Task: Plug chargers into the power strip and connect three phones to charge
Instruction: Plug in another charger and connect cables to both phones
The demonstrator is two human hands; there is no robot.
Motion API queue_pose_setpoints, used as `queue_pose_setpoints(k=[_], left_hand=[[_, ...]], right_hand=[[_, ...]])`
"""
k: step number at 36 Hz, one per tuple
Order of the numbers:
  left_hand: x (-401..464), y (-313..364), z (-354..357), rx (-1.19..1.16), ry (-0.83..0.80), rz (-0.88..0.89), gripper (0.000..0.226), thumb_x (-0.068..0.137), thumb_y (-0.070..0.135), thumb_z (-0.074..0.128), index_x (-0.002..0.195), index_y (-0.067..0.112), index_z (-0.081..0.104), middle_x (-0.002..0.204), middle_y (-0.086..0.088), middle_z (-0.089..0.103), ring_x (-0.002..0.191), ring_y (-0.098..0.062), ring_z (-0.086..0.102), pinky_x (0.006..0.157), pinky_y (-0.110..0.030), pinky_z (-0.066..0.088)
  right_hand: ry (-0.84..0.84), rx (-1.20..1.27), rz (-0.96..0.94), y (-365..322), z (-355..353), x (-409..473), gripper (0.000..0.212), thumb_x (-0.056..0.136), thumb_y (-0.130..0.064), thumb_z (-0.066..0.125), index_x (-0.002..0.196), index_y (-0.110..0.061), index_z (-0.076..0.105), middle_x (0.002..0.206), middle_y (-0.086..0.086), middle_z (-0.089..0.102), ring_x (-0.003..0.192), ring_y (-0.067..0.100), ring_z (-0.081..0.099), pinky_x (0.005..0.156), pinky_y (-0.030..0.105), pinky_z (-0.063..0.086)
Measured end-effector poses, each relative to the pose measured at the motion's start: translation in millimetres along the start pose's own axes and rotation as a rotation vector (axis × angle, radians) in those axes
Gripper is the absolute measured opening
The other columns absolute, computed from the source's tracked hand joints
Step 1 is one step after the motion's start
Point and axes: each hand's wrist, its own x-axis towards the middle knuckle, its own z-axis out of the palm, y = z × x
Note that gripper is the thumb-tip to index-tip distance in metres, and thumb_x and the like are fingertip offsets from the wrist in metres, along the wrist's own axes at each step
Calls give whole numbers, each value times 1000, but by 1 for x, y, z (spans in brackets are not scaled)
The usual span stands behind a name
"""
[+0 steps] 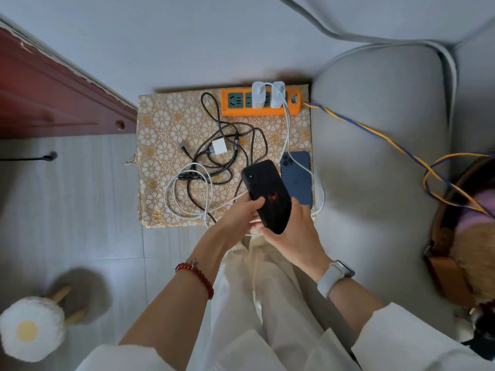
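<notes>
Two white chargers (267,94) sit plugged into the orange power strip (259,103) at twelve o'clock on the bench (160,124); a third white charger (219,149) lies loose amid the dark cables (227,145), unplugged. The blue phone (297,178) lies flat at three o'clock with a white cable (286,129) running by it; whether it's connected, I can't tell. Both hands grip the black phone (267,195): left hand (241,218) fingers clasp its edge, right hand (292,234) fingers cradle the bottom. Third phone unseen. No containers here.

The strip (261,104) lies at the far edge of the mat (166,124) with two chargers (267,94) in it. Cables (214,162) sprawl mid-mat, a phone (297,178) to their right. I hold another phone (267,195) before it.
</notes>
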Motion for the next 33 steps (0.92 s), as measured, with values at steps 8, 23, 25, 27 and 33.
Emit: queue_pose_setpoints(k=[8,23,25,27,33], left_hand=[[28,12,-15,560,76,18,56,98,47,26,141,13,33,146,-8,37,132,-24,37,108,-42,31],[50,40,-76,626,284,178,49,96,34,40,139,10,38,136,-11,49,117,-22,50,107,-43,36],[51,37,-76,655,304,184,48,95,33,42,137,12,41,136,-8,51,122,-24,48,107,-43,36],[51,32,-75,686,312,212,42,94,27,44,133,12,48,131,-7,55,121,-23,50,104,-36,37],[43,14,-75,815,410,285,33,92,16,46,124,10,56,120,-6,63,109,-20,58,86,-23,39]], right_hand=[[-11,84,154,25,-2,-3,58,69,-44,63,115,-18,40,107,-2,42,100,12,40,75,26,37],[204,-151,158,-22,49,55,71,70,-49,68,116,-4,38,111,14,45,91,33,55,69,37,48],[216,-119,195,-28,59,62,77,70,-48,70,120,-2,34,115,14,42,92,34,55,69,38,49],[221,-83,237,-31,67,68,81,70,-46,72,124,-2,31,119,15,39,96,35,53,72,38,49],[269,-205,323,-30,79,74,88,67,-54,70,128,-4,32,119,15,44,105,34,48,85,43,41]])
